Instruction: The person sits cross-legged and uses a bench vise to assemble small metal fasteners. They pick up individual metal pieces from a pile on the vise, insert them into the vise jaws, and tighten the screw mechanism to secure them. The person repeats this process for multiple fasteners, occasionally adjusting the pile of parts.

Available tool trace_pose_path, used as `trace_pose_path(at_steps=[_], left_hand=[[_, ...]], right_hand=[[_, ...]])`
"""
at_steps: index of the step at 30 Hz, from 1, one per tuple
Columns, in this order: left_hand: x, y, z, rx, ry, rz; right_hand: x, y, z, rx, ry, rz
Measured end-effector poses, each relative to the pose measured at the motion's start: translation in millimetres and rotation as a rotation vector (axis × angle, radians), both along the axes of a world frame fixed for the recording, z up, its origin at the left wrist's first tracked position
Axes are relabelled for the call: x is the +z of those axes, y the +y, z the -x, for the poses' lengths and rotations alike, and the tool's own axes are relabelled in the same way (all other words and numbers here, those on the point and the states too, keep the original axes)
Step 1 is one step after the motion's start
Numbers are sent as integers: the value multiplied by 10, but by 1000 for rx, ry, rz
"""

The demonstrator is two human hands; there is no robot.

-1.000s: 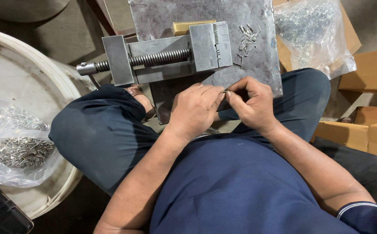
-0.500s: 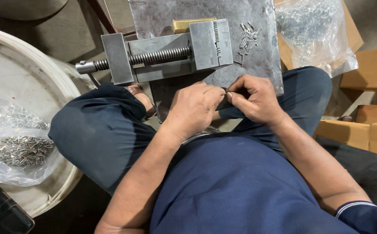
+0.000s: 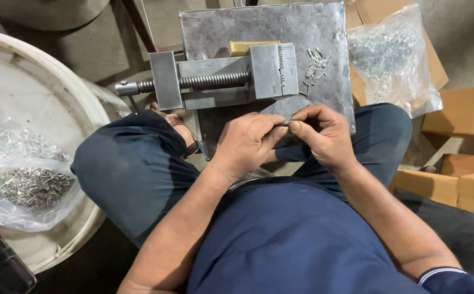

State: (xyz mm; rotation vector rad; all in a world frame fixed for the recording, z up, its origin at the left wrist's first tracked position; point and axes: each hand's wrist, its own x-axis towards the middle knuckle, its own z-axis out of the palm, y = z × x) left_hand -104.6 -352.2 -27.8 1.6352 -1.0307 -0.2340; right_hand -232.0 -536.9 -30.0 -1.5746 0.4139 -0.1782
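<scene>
Metal, a small pin [image 3: 287,123] sits pinched between the fingertips of the left hand [image 3: 248,142] and right hand [image 3: 324,136], both closed on it, over the grey steel plate [image 3: 259,24], near the vise [image 3: 226,81] and loose pins [image 3: 316,68].

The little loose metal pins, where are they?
In the head view, the loose pins lie on the grey metal plate, just right of the vise, beyond both hands.

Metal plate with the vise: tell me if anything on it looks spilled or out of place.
A few small metal pins lie scattered loose on the metal plate, right of the vise, not in a bag. Nothing else stands out.
</scene>
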Motion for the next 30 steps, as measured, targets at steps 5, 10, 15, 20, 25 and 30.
trace_pose_path(at_steps=[5, 10, 15, 20, 25, 30], left_hand=[[9, 19, -5, 4, 46, 18], [24, 21, -9, 15, 78, -2], [41, 3, -25, 18, 47, 50], [68, 0, -24, 41, 55, -10], [88, 21, -23, 28, 87, -69], [91, 30, -27, 18, 166, -89]], right_hand=[[-37, -1, -21, 64, -136, 26], [-31, 19, -26, 45, -117, 68], [203, 26, -118, 102, -180, 246], [547, -7, -346, 8, -235, 590], [810, -59, -644, 58, -248, 938], [927, -5, -751, 128, -163, 1024]])
